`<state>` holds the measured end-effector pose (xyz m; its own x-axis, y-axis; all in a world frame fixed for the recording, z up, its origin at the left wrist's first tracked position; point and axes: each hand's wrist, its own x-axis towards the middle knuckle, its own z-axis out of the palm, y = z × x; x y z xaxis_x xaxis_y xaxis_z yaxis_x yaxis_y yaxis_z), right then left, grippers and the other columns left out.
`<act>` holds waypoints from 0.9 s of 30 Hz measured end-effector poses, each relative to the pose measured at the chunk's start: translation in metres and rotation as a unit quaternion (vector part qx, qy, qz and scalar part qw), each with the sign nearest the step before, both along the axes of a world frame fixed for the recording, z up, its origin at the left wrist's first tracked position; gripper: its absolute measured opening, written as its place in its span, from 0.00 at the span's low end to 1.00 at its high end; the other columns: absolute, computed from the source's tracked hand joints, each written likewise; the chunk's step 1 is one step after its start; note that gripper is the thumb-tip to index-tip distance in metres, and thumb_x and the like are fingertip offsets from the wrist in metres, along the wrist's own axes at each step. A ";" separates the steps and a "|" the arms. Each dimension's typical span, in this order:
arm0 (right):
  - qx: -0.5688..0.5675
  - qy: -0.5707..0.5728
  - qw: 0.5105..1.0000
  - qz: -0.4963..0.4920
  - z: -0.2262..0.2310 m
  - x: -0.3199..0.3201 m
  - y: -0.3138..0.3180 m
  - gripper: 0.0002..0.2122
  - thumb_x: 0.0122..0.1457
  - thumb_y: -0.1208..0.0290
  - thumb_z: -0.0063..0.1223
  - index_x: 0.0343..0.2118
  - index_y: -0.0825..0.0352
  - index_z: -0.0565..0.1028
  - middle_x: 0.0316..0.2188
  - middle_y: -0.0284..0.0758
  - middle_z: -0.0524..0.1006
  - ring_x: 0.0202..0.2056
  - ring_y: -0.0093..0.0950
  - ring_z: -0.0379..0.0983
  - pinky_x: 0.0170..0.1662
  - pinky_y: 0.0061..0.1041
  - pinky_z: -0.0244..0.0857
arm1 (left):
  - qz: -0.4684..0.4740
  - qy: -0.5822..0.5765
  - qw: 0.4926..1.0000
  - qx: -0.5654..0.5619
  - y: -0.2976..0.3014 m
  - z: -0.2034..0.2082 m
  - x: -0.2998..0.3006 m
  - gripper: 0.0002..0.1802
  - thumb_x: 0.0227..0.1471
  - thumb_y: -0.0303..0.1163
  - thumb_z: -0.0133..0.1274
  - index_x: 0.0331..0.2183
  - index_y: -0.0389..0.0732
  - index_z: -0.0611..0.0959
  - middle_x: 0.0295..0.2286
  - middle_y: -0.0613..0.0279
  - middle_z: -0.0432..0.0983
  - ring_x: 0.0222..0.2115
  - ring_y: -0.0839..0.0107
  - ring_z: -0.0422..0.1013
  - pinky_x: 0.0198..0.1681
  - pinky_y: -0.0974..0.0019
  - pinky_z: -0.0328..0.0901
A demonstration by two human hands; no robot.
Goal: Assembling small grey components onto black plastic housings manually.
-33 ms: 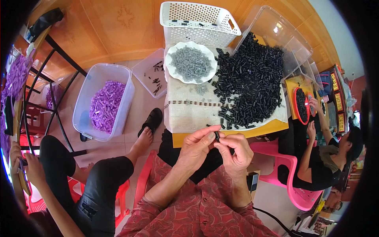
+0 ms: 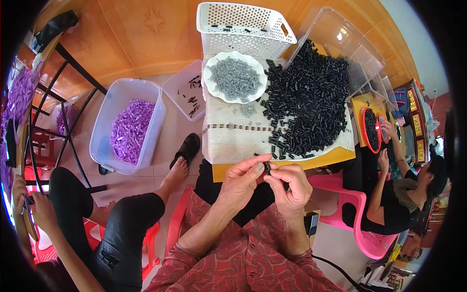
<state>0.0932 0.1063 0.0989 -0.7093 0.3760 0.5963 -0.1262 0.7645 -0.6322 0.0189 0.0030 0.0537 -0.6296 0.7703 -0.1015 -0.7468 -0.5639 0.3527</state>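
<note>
Just off the table's near edge, my left hand (image 2: 244, 176) and my right hand (image 2: 291, 187) meet, fingers closed in a pinch. Between their fingertips is a small black tube-like piece (image 2: 267, 168), held by both hands and partly covered by the fingers. Beyond them a large heap of similar black pieces (image 2: 309, 97) spreads over the right of the cloth-covered table (image 2: 233, 146). A white scalloped plate (image 2: 209, 80) at the back left of the table carries many small clear grey pieces (image 2: 236, 77). Several more clear pieces (image 2: 248, 110) lie on the cloth below it.
Behind the plate stands a white perforated basket (image 2: 248, 41); a clear bin (image 2: 362, 39) tips toward the heap. A tub (image 2: 99, 131) of purple pieces sits on the floor, left. One person (image 2: 116, 228) sits at left, another (image 2: 394, 190) on a pink chair (image 2: 360, 219) at right.
</note>
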 end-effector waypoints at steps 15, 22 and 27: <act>0.032 -0.027 0.998 0.048 0.003 -0.009 0.009 0.17 0.38 0.82 0.68 0.35 0.69 0.76 0.33 0.37 0.77 0.32 0.31 0.73 0.33 0.26 0.68 | 0.010 -0.020 1.000 -0.002 0.002 -0.013 0.002 0.15 0.56 0.23 0.50 0.47 0.34 0.77 0.38 0.58 0.77 0.37 0.71 0.72 0.45 0.68 0.67; -0.028 -0.029 0.997 0.064 -0.005 -0.007 0.009 0.17 0.41 0.83 0.65 0.37 0.70 0.76 0.32 0.39 0.78 0.29 0.29 0.73 0.32 0.24 0.69 | 0.005 -0.007 1.000 -0.012 0.003 -0.016 0.004 0.20 0.56 0.24 0.51 0.51 0.34 0.73 0.40 0.59 0.76 0.40 0.71 0.71 0.47 0.66 0.66; -0.041 -0.019 0.998 0.053 -0.004 -0.005 0.013 0.16 0.43 0.83 0.65 0.37 0.70 0.76 0.32 0.39 0.78 0.28 0.29 0.73 0.32 0.23 0.68 | 0.008 0.081 0.997 0.013 0.001 -0.021 0.001 0.23 0.54 0.20 0.52 0.53 0.37 0.73 0.40 0.62 0.75 0.38 0.75 0.71 0.44 0.73 0.67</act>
<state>0.0884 0.1192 0.0950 -0.7690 0.3443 0.5387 -0.1776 0.6944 -0.6973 0.0199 0.0044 0.0323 -0.6490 0.7605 0.0219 -0.6718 -0.5863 0.4526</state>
